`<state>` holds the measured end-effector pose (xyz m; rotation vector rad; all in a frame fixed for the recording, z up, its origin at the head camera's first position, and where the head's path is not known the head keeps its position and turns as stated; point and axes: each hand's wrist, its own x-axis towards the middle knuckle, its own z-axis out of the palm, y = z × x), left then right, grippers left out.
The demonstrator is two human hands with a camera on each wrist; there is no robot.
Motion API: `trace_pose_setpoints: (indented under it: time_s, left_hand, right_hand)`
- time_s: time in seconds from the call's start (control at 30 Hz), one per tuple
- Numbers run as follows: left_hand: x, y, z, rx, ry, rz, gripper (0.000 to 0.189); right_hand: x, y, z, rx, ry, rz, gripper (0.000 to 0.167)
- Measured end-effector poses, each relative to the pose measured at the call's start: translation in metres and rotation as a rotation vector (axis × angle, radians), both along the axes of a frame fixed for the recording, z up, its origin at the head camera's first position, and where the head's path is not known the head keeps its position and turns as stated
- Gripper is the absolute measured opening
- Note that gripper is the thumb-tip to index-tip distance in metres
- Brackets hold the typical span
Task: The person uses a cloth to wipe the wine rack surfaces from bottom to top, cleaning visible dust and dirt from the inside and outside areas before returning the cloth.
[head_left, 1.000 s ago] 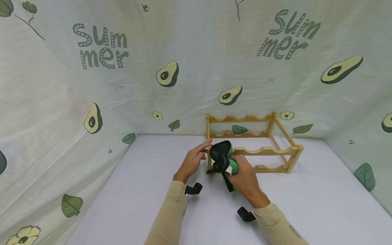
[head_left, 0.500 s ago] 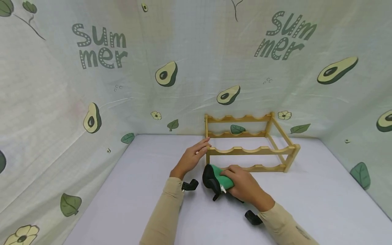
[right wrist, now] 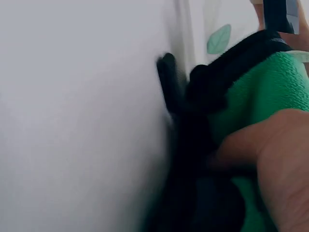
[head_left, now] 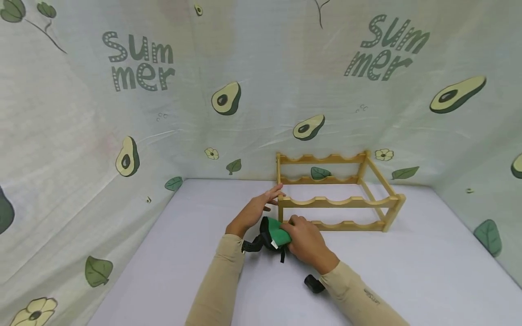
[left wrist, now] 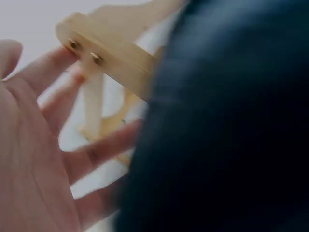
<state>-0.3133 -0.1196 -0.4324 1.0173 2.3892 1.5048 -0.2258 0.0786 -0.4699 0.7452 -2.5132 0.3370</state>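
Note:
My right hand (head_left: 307,240) grips a soft green and black fabric piece (head_left: 277,232) with a white tag and a dangling black strap. In the right wrist view its towel-like green side (right wrist: 270,82) and black edging show, with the thumb pressed over it. My left hand (head_left: 253,211) reaches to the left front corner of a wooden rack (head_left: 338,203) with scalloped rails. Its spread fingers touch the end of the rail (left wrist: 111,50) in the left wrist view, where a large dark blurred shape (left wrist: 231,121) covers the right half.
The rack stands toward the back of the white table (head_left: 175,253), close to a hanging cloth (head_left: 253,54) printed with avocados and leaves. A black wrist camera (head_left: 314,284) sticks out by the right sleeve.
The right hand has brought the fabric piece down from in front of the rack's left corner, then left to beside the left wrist. The left hand has stayed at the rack's corner.

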Motion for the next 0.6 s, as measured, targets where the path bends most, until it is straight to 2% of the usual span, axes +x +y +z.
trace_pose_setpoints:
  time_s: [0.1,0.27,0.4,0.6]
  left_hand:
    - [-0.001,0.001,-0.004,0.06,-0.036,-0.039,0.055]
    - [-0.001,-0.001,-0.006,0.09,-0.024,-0.054,0.06]
    - [-0.002,-0.001,-0.007,0.088,-0.02,-0.066,0.061]
    - [-0.003,-0.004,-0.012,0.142,-0.026,-0.091,0.06]
  right_hand:
    - [-0.002,-0.002,-0.003,-0.038,0.026,-0.04,0.039]
    - [-0.003,-0.003,0.001,-0.119,0.102,-0.085,0.042]
    - [-0.002,-0.002,0.012,-0.155,0.204,-0.111,0.048]
    - [-0.003,0.001,0.03,-0.204,0.322,-0.125,0.051]
